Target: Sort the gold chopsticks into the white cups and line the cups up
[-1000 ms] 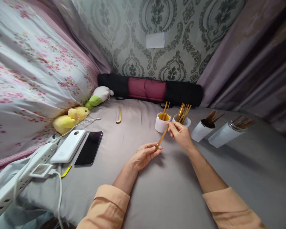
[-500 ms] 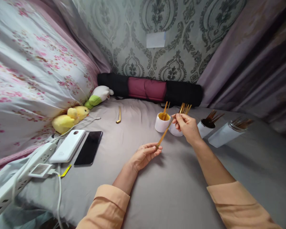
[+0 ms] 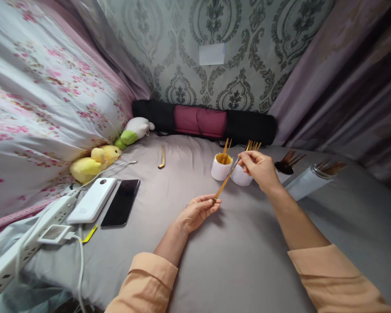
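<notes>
A thin golden-brown stick [image 3: 226, 182] slants between my two hands above the grey sheet. My left hand [image 3: 198, 213] pinches its lower end, which looks darker. At its upper end, my right hand [image 3: 260, 170] has thumb and fingers closed on it. Just behind the stick stands a short white cup [image 3: 221, 172] with a yellow inside and a few sticks in it. A second white cup [image 3: 241, 178] holding several golden sticks is partly hidden by my right hand. Further right are a dark-mouthed white cup [image 3: 284, 175] and a tilted tall white jar [image 3: 308, 182], both with brown sticks.
A bent gold-coloured metal piece [image 3: 163, 157] lies left of the cups. On the left are a black phone [image 3: 121, 203], a white power bank [image 3: 91, 201], a power strip [image 3: 31, 245] with cables, and plush toys [image 3: 94, 164]. A black-and-maroon roll [image 3: 200, 121] lies along the wall.
My right hand has shifted slightly right and closer, uncovering more of the second cup and covering more of the dark-mouthed one. The left hand stays at the stick's lower end.
</notes>
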`<state>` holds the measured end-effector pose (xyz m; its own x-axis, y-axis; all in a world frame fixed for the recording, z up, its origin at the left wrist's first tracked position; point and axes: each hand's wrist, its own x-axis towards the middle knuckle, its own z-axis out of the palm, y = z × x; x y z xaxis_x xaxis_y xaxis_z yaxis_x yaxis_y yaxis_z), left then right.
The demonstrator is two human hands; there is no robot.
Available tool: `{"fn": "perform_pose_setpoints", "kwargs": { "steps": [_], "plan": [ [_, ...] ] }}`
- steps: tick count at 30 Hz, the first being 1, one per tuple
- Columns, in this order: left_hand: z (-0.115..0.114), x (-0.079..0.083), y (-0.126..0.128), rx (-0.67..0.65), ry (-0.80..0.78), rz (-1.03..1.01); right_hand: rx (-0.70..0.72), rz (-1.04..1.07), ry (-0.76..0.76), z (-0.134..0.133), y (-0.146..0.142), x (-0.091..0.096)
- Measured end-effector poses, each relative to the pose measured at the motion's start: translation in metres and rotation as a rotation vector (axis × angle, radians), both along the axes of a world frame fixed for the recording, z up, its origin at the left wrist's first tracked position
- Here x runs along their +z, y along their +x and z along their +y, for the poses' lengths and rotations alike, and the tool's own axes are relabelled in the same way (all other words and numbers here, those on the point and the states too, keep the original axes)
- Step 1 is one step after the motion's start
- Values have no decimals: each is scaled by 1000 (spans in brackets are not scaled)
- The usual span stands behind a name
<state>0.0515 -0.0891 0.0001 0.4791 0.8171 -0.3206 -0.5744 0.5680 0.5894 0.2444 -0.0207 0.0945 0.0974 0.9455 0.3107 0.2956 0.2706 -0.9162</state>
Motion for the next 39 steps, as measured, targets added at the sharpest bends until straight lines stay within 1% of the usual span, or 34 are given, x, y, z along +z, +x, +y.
{"fn": "perform_pose_setpoints", "kwargs": {
  "steps": [11, 16, 22, 28, 34, 39],
  "plan": [
    [0, 2, 0, 1, -8, 4, 63, 40, -120, 3, 5, 0],
    [1, 1, 0, -1, 5, -6, 56, 30, -144, 4, 6, -1],
    [1, 4, 0, 13, -11, 0, 19, 34, -141, 6, 7, 0],
    [2, 5, -1, 16, -22, -7, -53, 56, -110, 11, 12, 15],
    [2, 6, -2, 22, -31, -6, -131, 84, 19, 19, 23, 36],
    [2, 7, -2, 21, -38, -5, -214, 81, 80, 27, 29, 50]
  ]
}}
